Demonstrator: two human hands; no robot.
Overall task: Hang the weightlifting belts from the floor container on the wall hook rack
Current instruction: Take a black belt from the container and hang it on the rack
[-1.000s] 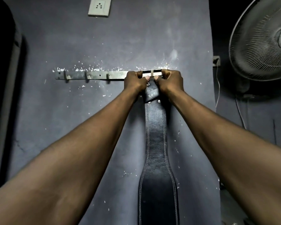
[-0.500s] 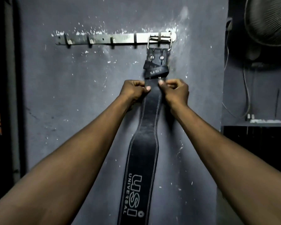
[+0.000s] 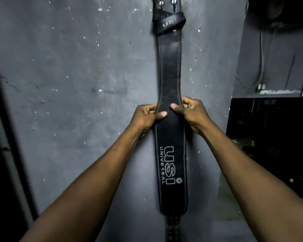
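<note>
- Left hand [image 3: 146, 116] is pinching the left edge of the black leather weightlifting belt [image 3: 170, 67]; its grip is clenched on the belt, thumb lying across the face.
- Right hand [image 3: 191, 110] is pinching the right edge at the same height, thumb likewise on the face, so both grips are closed on the belt.
- The belt is hanging flat against the grey wall [image 3: 77, 84], its top running out of frame above.
- White "USI UNIVERSAL" lettering [image 3: 168, 165] is showing below the hands.
</note>
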